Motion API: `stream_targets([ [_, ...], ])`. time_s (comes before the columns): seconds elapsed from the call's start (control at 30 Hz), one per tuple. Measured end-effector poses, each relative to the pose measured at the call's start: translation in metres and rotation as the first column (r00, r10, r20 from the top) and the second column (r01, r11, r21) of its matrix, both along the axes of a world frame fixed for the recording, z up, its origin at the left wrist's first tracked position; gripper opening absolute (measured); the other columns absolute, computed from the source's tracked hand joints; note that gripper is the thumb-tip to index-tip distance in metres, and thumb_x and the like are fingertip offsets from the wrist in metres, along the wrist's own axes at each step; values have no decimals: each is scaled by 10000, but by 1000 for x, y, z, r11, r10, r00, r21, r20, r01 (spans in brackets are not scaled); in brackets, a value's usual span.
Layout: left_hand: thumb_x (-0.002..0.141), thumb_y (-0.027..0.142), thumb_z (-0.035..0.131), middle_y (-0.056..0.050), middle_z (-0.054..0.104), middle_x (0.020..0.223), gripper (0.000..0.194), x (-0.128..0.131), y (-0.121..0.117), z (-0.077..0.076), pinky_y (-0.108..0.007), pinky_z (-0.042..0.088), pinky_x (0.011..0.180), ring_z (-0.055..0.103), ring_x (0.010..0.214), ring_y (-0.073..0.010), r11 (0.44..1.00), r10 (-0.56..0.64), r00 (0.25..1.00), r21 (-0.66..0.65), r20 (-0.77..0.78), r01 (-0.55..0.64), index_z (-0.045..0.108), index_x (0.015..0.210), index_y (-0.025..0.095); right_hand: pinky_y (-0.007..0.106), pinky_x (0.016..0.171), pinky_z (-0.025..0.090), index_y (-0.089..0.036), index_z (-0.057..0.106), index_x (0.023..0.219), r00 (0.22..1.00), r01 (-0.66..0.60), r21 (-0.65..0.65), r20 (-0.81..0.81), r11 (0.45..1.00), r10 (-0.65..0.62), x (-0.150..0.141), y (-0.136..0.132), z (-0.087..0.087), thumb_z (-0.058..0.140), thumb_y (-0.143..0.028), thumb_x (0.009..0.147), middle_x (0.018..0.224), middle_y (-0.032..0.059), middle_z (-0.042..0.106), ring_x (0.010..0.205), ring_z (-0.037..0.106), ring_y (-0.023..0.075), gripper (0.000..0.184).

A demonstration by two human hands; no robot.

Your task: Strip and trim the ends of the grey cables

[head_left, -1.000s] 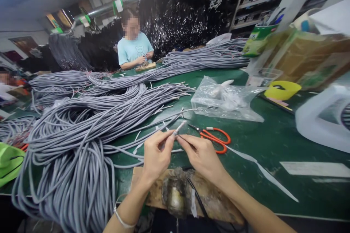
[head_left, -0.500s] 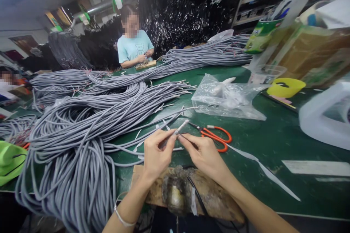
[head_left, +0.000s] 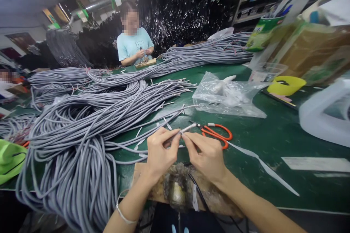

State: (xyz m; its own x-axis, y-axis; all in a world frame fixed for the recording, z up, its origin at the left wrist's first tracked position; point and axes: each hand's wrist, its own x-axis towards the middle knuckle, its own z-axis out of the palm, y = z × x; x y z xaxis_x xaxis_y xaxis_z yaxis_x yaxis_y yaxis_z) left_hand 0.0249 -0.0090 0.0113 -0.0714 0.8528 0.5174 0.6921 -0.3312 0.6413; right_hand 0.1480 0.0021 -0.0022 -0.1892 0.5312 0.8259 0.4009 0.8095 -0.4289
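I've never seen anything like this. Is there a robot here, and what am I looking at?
No robot: these are a person's bare hands, seen by a camera worn on their head, looking forward and down. The left hand pinches a thin pale piece; the right hand meets it there, but its exact grip is too small to tell. On the green table lie bundled grey cables, orange-handled scissors and a clear plastic bag. Below the hands is a wooden board. Across the table, another person sits.
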Motion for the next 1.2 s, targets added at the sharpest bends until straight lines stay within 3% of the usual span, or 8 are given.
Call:
stream_targets([
  [0.07, 744, 139, 574, -31, 651, 617, 157, -2, 6, -3, -204, 444, 531, 549, 521, -102, 996, 56, 998, -73, -1, -56, 726, 783, 144, 228, 436, 353, -158, 607, 681, 993, -102, 251, 88, 963, 82, -4, -5, 0, 406, -105, 855, 454, -7, 545, 406, 485, 105, 270],
  [0.13, 735, 146, 578, -47, 690, 668, 155, -5, 10, -6, -227, 475, 593, 600, 577, -128, 986, 94, 994, -142, 61, -84, 726, 780, 144, 227, 435, 346, -164, 598, 682, 987, -153, 306, 103, 940, 127, -5, -6, 1, 382, -107, 866, 429, -20, 522, 397, 481, 103, 290],
  [0.2, 764, 196, 559, -61, 716, 754, 183, -8, 11, -6, -240, 492, 631, 636, 647, -151, 983, 91, 975, -177, 205, -55, 718, 832, 137, 215, 515, 406, -146, 605, 711, 998, 11, 145, 66, 989, -21, -3, -1, 1, 441, -112, 854, 575, 33, 636, 505, 577, 114, 220],
  [0.33, 809, 276, 518, -62, 714, 769, 247, -9, 5, -4, -246, 487, 641, 635, 688, -166, 987, 15, 943, -156, 333, 40, 711, 836, 125, 213, 502, 404, -159, 614, 674, 978, 193, -69, 92, 979, -186, 6, 10, -4, 467, -188, 866, 622, 35, 673, 475, 579, 112, 243],
  [0.83, 813, 252, 512, -50, 683, 655, 240, -4, -3, 0, -216, 422, 512, 563, 542, -131, 982, -104, 973, -131, 208, 133, 721, 797, 134, 204, 450, 379, -160, 621, 664, 999, 31, -274, 15, 961, -28, 5, 11, -1, 468, -195, 855, 548, -1, 628, 429, 516, 94, 248],
  [0.97, 810, 258, 503, -46, 697, 689, 250, -8, 3, -2, -220, 445, 553, 595, 589, -143, 990, -17, 971, -132, 237, 50, 717, 783, 131, 212, 502, 410, -161, 612, 659, 999, -35, -4, 11, 999, 35, 3, 6, 1, 464, -144, 838, 564, 20, 630, 486, 547, 107, 233],
  [1.07, 802, 284, 502, -23, 651, 590, 275, -15, 12, -1, -212, 407, 505, 551, 537, -131, 983, 136, 959, -158, 250, -98, 711, 744, 115, 215, 436, 362, -171, 590, 624, 979, -194, 162, 90, 967, 181, 0, 2, 4, 442, -121, 833, 471, -2, 552, 418, 476, 98, 260],
  [1.2, 793, 335, 510, -6, 603, 564, 302, -22, 19, -2, -197, 380, 475, 497, 498, -100, 982, 85, 914, -187, 398, -10, 702, 769, 103, 210, 489, 418, -149, 594, 688, 1000, 21, 83, 19, 996, -23, -4, 7, 0, 471, -106, 832, 558, 29, 616, 477, 544, 103, 194],
])
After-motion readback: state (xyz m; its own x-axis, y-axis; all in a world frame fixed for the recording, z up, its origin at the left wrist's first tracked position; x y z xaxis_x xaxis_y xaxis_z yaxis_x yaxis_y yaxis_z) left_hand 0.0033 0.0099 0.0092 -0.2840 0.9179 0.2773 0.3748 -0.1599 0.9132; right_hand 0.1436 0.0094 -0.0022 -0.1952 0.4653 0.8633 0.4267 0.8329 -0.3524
